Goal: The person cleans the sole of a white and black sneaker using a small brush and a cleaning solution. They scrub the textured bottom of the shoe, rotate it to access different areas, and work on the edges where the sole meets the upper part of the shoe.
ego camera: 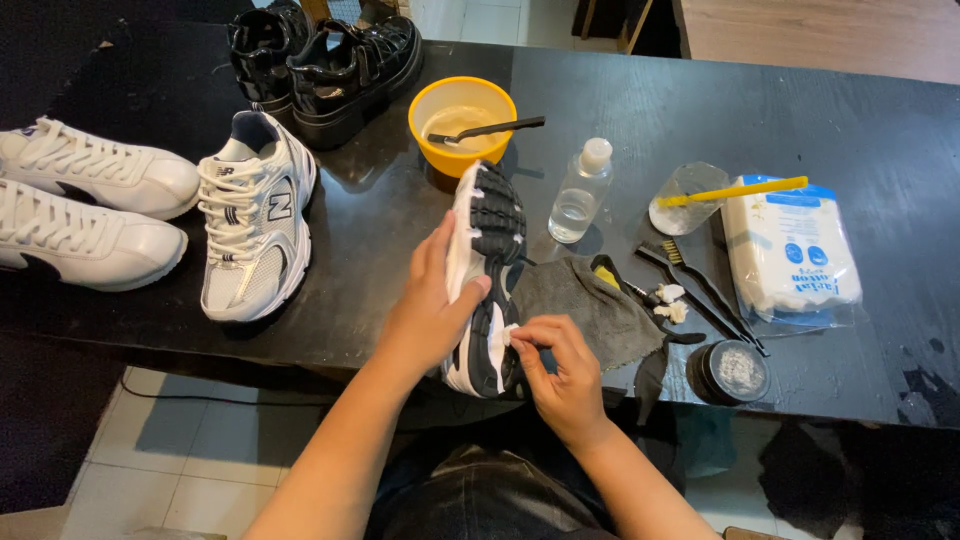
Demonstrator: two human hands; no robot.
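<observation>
My left hand point(428, 312) grips a white and black sneaker point(489, 250) tipped on its side, sole facing right, at the near edge of the black table point(700, 110). My right hand point(560, 365) pinches a small white cotton pad point(511, 335) against the sole near the heel. The matching sneaker point(252, 232) stands upright to the left. A grey cloth point(590, 305) lies just right of the held shoe.
A yellow bowl point(462, 120) with liquid and a black brush stands behind the shoe. To the right are a clear bottle point(580, 192), small brushes point(700, 285), a round tin point(730, 372) and a bag of cotton point(790, 250). White sneakers point(90, 210) and black shoes point(330, 60) sit left.
</observation>
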